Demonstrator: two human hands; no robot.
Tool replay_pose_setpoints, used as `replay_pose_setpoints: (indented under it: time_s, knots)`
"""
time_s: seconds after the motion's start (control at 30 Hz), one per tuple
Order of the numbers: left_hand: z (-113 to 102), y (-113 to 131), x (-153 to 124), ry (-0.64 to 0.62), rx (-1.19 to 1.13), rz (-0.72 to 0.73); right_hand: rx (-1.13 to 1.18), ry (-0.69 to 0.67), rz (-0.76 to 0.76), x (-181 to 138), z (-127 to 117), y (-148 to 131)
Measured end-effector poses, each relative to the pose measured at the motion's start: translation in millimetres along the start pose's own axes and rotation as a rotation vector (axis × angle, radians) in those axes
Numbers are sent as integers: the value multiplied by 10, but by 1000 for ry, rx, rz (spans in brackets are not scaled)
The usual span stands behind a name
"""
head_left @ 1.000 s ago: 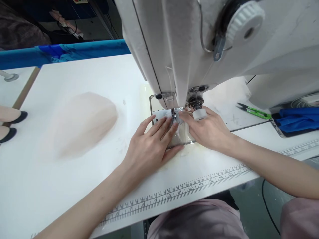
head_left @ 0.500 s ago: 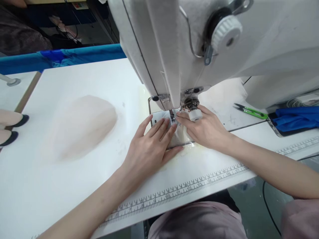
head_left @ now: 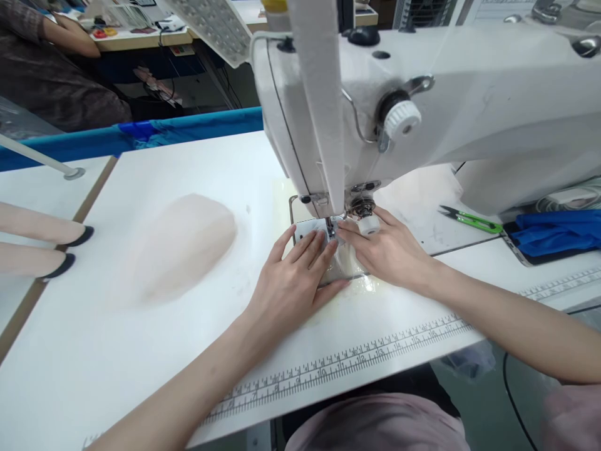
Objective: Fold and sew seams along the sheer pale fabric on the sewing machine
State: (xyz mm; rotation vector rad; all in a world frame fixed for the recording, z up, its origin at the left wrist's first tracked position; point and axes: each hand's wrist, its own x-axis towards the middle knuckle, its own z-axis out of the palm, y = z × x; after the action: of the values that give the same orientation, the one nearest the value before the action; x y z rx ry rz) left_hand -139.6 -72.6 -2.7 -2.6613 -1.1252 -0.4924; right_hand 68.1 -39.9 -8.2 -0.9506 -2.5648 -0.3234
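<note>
A white sewing machine (head_left: pixel 305 125) stands over the table, its presser foot (head_left: pixel 330 228) lowered between my two hands. My left hand (head_left: pixel 293 272) lies flat left of the foot, palm down, fingers stretched toward it on the metal plate (head_left: pixel 345 270). From the right, my right hand (head_left: pixel 389 250) reaches in with its fingers extended beside the foot, partly behind a white round knob (head_left: pixel 369 224). Whether a thin or see-through material lies under the fingertips, I cannot tell.
A sheer-looking beige oval (head_left: pixel 192 244) shows on the white table (head_left: pixel 188 357). Green thread snips (head_left: pixel 472 220) and blue cloth (head_left: pixel 558 232) lie at the right. A printed ruler (head_left: pixel 323 373) runs along the front edge. Two dark-tipped, skin-toned leg shapes (head_left: pixel 37 241) are at left; another person (head_left: pixel 56 75) is behind.
The view has tilted up and turned slightly left, so more of the machine and the background shows. Both hands keep nearly the same place beside the presser foot.
</note>
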Motion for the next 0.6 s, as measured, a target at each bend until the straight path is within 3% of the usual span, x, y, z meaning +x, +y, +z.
replay_pose_setpoints:
  time_s: [0.2,0.4,0.6]
  knots:
    - [-34,-22,-50,68,-12,57,62,96,-65,-29,-83,-45]
    - [-126,-85,-91,128,4,259,233,40,-165,-82,-187,-65]
    - [-77,-54,-100,134,-142,105,138,55,-117,-73,-152,-101]
